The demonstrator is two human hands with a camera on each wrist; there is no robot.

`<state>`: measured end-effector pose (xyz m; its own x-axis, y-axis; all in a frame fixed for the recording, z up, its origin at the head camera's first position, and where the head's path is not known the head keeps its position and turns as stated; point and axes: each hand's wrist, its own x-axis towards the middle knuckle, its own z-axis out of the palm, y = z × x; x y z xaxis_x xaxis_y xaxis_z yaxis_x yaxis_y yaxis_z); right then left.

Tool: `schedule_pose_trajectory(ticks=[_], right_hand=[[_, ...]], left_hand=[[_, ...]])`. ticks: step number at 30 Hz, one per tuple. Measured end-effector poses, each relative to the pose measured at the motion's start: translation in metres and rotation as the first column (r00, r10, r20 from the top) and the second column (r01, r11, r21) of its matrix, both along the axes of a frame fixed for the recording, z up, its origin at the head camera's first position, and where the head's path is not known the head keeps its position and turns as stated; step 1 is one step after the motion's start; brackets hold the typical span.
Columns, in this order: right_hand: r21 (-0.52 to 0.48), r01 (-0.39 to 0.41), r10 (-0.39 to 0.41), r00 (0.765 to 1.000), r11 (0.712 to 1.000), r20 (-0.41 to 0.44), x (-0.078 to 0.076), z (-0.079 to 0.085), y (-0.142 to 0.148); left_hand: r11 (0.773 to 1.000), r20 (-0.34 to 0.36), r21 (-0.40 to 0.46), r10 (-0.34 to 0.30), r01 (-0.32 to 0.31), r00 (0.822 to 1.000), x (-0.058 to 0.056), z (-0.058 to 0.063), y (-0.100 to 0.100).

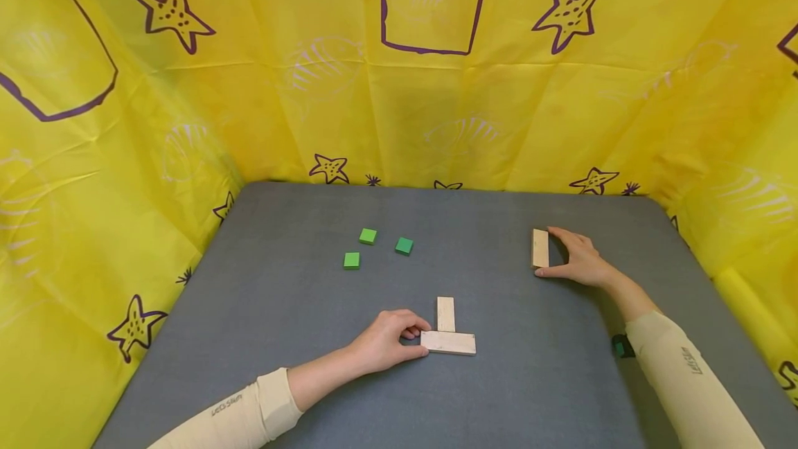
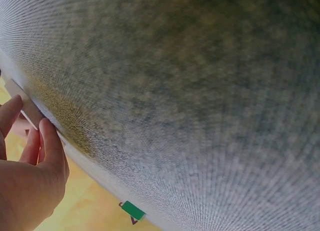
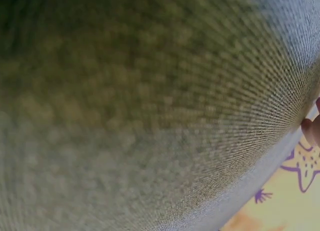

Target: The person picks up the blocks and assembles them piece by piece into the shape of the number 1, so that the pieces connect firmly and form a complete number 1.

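Observation:
Two flat wooden blocks lie in a T shape near the middle of the table in the head view. My left hand (image 1: pixel 388 341) pinches the left end of the crosswise wooden block (image 1: pixel 448 342) between thumb and fingers. The other wooden block (image 1: pixel 445 314) points away from it, its near end against the long side. Farther off to the right, my right hand (image 1: pixel 581 260) grips a third wooden block (image 1: pixel 539 249) by its two ends, thumb near and index finger far. In the right wrist view only fingertips (image 3: pixel 311 131) show at the edge.
Two light green squares (image 1: pixel 368 236) (image 1: pixel 352 260) and one darker green square (image 1: pixel 404 246) lie at the back left of the grey table (image 1: pixel 299 227). A small black item (image 1: pixel 622 346) shows beside the right sleeve. Yellow patterned cloth (image 1: pixel 399 116) surrounds the back and sides.

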<state>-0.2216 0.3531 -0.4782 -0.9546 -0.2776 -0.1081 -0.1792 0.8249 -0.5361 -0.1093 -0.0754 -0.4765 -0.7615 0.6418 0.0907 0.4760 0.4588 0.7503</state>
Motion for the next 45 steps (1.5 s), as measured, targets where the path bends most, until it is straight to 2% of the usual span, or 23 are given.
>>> schedule_pose_trajectory(ticks=[13, 29, 45], right_hand=[[-0.007, 0.027, -0.027, 1.000, 1.000, 0.007, 0.000, 0.004, -0.003], [-0.044, 0.033, -0.034, 0.999, 0.999, -0.025, 0.002, 0.001, -0.008], [-0.098, 0.024, -0.027, 0.999, 0.995, -0.032, 0.011, 0.008, -0.037]], left_hand=[[1.000, -0.007, 0.000, 0.000, 0.000, 1.000, -0.001, 0.000, 0.000], [1.000, -0.008, -0.003, -0.003, 0.003, 1.000, -0.001, 0.000, 0.000], [1.000, -0.016, 0.000, -0.006, 0.006, 1.000, 0.000, -0.001, 0.000]])
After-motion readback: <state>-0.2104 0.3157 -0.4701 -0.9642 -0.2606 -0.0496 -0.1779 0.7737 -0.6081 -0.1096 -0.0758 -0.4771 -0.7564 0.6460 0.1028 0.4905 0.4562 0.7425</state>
